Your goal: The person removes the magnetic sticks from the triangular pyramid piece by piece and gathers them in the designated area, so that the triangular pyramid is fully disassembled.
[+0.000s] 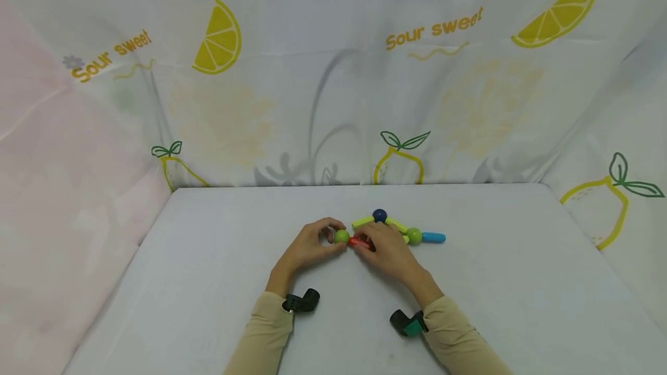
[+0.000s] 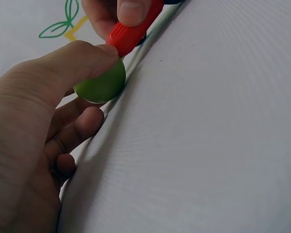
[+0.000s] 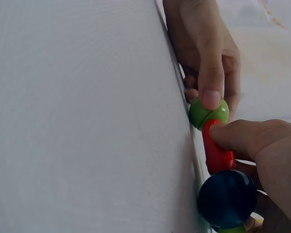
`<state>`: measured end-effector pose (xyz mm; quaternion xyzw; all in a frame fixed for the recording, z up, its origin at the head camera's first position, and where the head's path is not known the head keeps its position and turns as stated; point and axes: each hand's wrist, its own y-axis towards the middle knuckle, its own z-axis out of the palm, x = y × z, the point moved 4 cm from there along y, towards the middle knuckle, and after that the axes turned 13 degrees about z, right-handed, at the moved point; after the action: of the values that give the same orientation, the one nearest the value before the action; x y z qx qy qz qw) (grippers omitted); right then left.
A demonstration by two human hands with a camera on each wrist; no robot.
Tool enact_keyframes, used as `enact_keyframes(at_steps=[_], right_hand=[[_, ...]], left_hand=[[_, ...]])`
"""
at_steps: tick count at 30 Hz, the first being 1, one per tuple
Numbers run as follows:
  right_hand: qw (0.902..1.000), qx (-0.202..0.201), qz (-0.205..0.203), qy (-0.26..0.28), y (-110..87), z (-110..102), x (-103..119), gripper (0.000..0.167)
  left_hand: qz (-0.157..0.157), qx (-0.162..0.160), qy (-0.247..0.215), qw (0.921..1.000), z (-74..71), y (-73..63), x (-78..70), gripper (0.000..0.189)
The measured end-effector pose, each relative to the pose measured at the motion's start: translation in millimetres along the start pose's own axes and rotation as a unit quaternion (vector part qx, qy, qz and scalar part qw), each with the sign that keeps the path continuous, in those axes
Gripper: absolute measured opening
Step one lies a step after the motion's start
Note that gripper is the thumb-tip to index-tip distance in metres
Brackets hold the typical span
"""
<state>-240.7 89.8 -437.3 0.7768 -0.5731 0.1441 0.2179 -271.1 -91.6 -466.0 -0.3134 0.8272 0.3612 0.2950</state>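
My left hand [image 1: 311, 243] pinches a light green ball [image 1: 341, 236] between thumb and fingers. Joined end to end with that ball is a red rod [image 3: 216, 151], which my right hand [image 1: 388, 250] grips with its thumb on top. At the rod's other end, a dark blue ball [image 3: 227, 198] shows in the right wrist view, with a bit of a green piece [image 3: 233, 229] beyond it. From the left wrist, the green ball [image 2: 103, 83] sits under my left thumb, against the tip of the red rod [image 2: 131, 34]. In the head view the right hand hides part of the chain.
Just behind my right hand lie another dark blue ball [image 1: 380, 215], yellow-green rods [image 1: 363, 222], a second green ball [image 1: 414, 236] and a blue rod [image 1: 433, 238]. A white-covered table [image 1: 208, 305] lies beneath, and a lemon-print cloth [image 1: 312, 103] hangs behind it.
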Motion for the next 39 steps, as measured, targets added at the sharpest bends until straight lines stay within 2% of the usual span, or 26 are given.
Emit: enact_keyframes(at_steps=[15, 20, 25, 34, 39], right_hand=[[0.9993, 0.025, -0.009, 0.026, 0.0, 3.5, -2.6, 0.022], [0.9989, 0.031, -0.001, 0.036, 0.0, 4.3, -4.7, 0.024], [0.9983, 0.038, 0.003, 0.044, 0.1, 3.1, -5.6, 0.026], [0.9974, 0.047, -0.005, 0.054, 0.2, 2.2, -5.2, 0.024], [0.9967, 0.051, -0.014, 0.062, 0.3, 0.2, -5.8, 0.024]], left_hand=[[-0.029, 0.014, 0.028, 0.9991, 0.6, -1.5, 0.4, 0.025], [-0.025, 0.012, 0.031, 0.9991, 0.4, -0.2, 0.5, 0.024], [-0.017, 0.011, 0.029, 0.9994, 0.4, 1.1, -0.9, 0.022], [-0.028, 0.011, 0.017, 0.9994, -0.5, 0.8, -1.3, 0.016], [-0.047, 0.017, 0.018, 0.9986, -0.5, 1.7, -1.6, 0.015]])
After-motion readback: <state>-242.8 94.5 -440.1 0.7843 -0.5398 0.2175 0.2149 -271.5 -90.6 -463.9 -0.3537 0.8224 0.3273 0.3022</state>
